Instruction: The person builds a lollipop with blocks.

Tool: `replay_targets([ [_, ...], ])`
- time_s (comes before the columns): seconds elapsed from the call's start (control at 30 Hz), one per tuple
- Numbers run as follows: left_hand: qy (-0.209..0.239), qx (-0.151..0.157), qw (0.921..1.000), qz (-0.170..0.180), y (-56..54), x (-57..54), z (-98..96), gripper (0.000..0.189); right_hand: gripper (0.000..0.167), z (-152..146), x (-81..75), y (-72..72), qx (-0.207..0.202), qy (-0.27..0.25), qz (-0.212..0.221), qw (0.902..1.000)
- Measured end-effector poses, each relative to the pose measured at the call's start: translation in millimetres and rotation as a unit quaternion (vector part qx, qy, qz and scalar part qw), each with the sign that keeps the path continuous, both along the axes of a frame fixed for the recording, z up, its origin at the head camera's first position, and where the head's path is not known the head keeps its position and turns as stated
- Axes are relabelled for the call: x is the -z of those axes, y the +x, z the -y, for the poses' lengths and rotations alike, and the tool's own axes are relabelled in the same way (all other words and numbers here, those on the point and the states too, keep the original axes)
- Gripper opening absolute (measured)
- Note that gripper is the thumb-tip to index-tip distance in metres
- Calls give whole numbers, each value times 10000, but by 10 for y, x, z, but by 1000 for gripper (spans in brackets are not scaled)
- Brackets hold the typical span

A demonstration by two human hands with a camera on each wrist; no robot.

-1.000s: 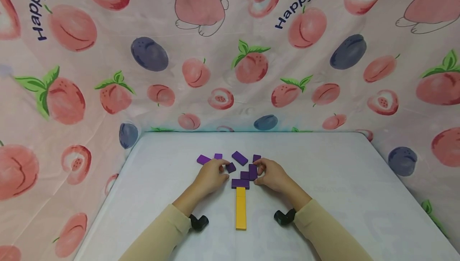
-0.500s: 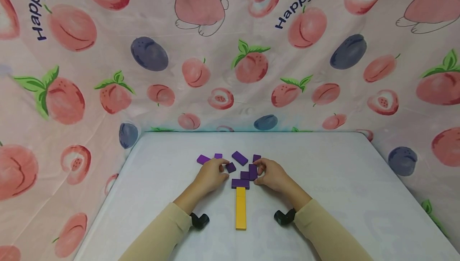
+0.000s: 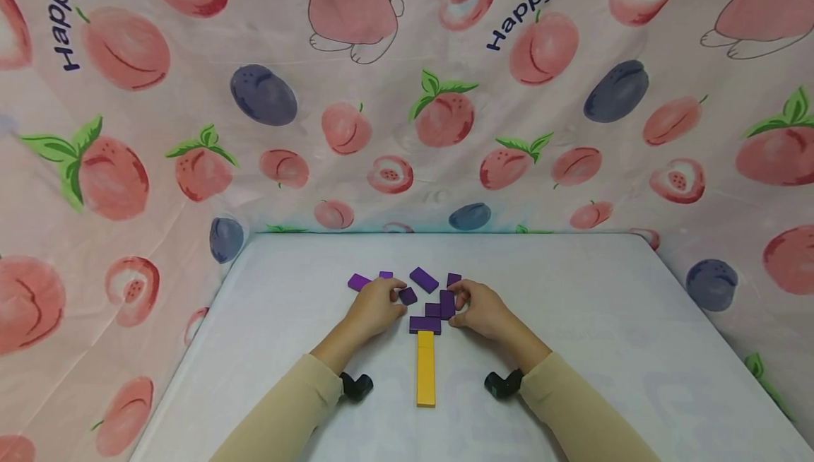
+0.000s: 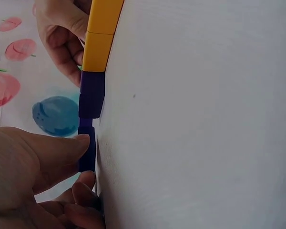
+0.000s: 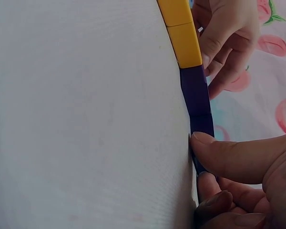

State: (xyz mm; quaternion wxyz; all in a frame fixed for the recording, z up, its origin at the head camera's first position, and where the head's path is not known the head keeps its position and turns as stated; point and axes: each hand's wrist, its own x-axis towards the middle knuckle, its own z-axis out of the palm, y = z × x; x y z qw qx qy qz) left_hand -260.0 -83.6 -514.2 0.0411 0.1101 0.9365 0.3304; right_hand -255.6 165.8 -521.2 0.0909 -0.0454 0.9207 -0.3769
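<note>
In the head view, my left hand (image 3: 375, 306) has its thumb and index finger at a small, tilted purple block (image 3: 408, 296), and the left wrist view shows a dark purple block (image 4: 87, 155) between thumb and finger. My right hand (image 3: 481, 309) grips a longer purple block (image 3: 448, 304) at its near and far ends. That block stands lengthwise beside a short purple block (image 3: 432, 310). Just nearer lies a crosswise purple block (image 3: 425, 324), against the far end of a yellow bar (image 3: 426, 370) made of blocks laid end to end.
Loose purple blocks lie beyond the hands: one slanted block (image 3: 424, 280) in the middle, another block (image 3: 359, 282) at left and a partly covered block (image 3: 454, 280) at right. All rest on a white table (image 3: 572, 292) before a fruit-print cloth (image 3: 407, 130). Each wrist wears a black camera (image 3: 357, 386).
The left forearm and its wrist camera have shifted slightly right. Both hands' fingers and the blocks stay practically where they were.
</note>
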Motion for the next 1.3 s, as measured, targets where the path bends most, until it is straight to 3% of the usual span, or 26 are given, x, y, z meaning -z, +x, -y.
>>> replay_targets([
  [0.3, 77, -59, 9999, 108, -26, -16, -19, 37, 61, 0, -5, -3, -6, 25, 24, 10000],
  [0.6, 6, 3, 10000, -15, -63, 2, -20, 30, 61, 2, 0, -4, 3, 60, 32, 10000],
  [1.3, 34, 135, 9999, 77, -46, -13, -12, 27, 62, 4, -1, 10, 36, 30, 1, 10000],
])
